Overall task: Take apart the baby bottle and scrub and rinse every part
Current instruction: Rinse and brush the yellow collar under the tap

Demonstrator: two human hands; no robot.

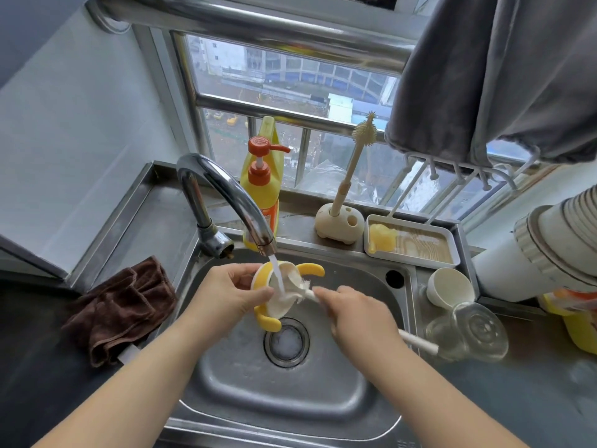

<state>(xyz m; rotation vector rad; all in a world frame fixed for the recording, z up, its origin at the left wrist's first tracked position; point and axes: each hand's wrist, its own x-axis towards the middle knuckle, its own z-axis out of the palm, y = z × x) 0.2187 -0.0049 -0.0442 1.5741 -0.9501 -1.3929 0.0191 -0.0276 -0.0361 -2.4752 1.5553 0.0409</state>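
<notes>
L hand (226,294) gripping collar (269,297), brush (416,342) inside

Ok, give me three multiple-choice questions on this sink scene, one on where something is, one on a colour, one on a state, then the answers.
1. Where does the brown cloth lie?
A. on the counter left of the sink
B. in the white tray
C. over the faucet

2. What colour are the handles on the bottle collar that the left hand holds?
A. blue
B. yellow
C. green

3. What is the faucet doing?
A. it is off
B. it drips into a cup
C. it runs water onto the collar

Answers:
1 A, the cloth sits bunched on the dark counter left of the basin.
2 B, both curved handles are yellow.
3 C, a stream falls from the spout onto the collar, where the right hand works a brush.
</notes>
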